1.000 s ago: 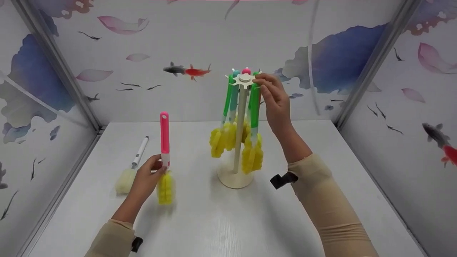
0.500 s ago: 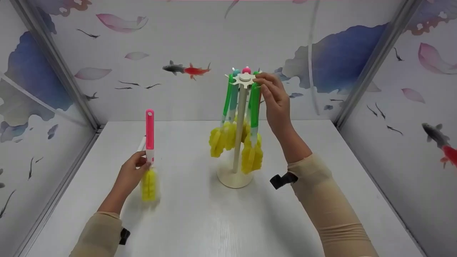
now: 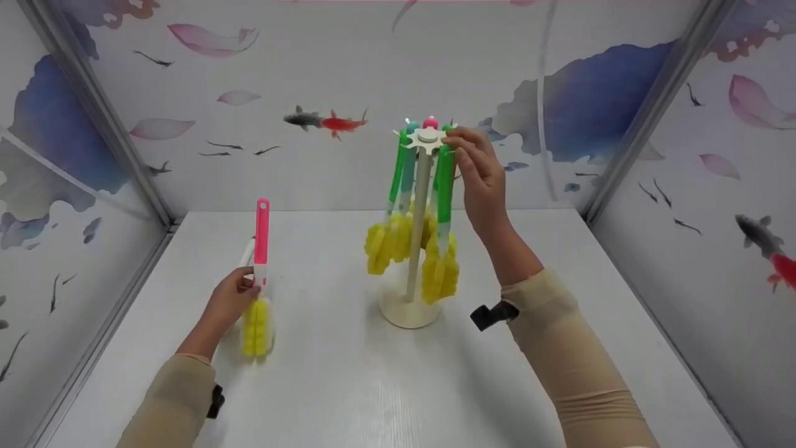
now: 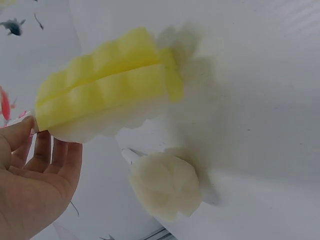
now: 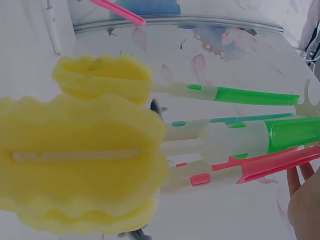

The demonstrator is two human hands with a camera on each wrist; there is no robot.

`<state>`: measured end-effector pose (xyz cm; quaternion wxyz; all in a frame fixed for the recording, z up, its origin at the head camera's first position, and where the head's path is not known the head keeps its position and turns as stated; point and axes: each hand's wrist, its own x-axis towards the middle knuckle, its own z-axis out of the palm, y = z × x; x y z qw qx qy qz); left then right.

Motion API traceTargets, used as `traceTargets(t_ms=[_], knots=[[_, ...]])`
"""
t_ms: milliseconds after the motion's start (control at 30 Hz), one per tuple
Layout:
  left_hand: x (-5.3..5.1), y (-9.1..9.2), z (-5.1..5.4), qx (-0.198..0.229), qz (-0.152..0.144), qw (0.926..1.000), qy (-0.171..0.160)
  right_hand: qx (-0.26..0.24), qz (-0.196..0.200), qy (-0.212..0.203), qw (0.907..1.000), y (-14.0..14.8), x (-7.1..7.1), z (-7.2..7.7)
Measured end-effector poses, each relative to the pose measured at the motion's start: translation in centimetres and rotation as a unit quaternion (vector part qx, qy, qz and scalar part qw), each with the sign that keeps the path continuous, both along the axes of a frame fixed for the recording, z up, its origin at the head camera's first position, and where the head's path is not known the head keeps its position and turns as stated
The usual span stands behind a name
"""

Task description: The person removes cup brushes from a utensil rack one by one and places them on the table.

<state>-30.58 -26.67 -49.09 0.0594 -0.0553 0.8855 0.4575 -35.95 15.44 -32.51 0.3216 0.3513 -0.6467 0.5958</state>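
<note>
In the head view, my left hand (image 3: 230, 298) pinches the white neck of a sponge bottle brush with a pink handle (image 3: 262, 233). The brush stands handle up, its yellow sponge (image 4: 105, 82) hanging below the fingers. On the right, a cream brush stand (image 3: 416, 249) carries several brushes. My right hand (image 3: 485, 180) reaches its notched top, the curled fingertips at the rim beside a green-handled brush (image 3: 444, 186). Exactly where those fingertips touch is partly hidden. The right wrist view shows a red-handled brush (image 5: 240, 170) close to the same hand.
Behind my left hand lies another brush, its white handle (image 3: 247, 252) partly covered in the head view and its cream sponge (image 4: 165, 185) visible in the left wrist view. Patterned panels (image 3: 373, 74) enclose the white table (image 3: 385, 386) at the back and sides.
My left hand has carried the pink-handled brush left, over the lying brush, then the brush dropped slightly. My right hand has stayed at the top of the stand.
</note>
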Motion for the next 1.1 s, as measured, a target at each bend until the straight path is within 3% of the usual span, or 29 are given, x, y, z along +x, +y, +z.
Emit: traceTargets(t_ms=[333,567,867,1100], knots=[[-1.9,-0.3,-0.5,-0.004,-0.009,0.9996,-0.026,-0.002,0.002,-0.002,1.0000,-0.1,0.0,-0.1],[-3.5,-0.3,-0.9,-0.036,-0.025,0.9985,-0.034,-0.003,-0.005,-0.007,1.0000,0.0,-0.1,-0.1],[-5.3,-0.2,-1.7,-0.042,-0.015,0.9947,-0.092,0.000,-0.006,0.002,1.0000,0.0,-0.1,-0.3],[-6.5,-0.6,-2.4,-0.039,-0.032,0.9935,-0.102,-0.005,-0.002,0.001,1.0000,-0.1,-0.2,-0.3]])
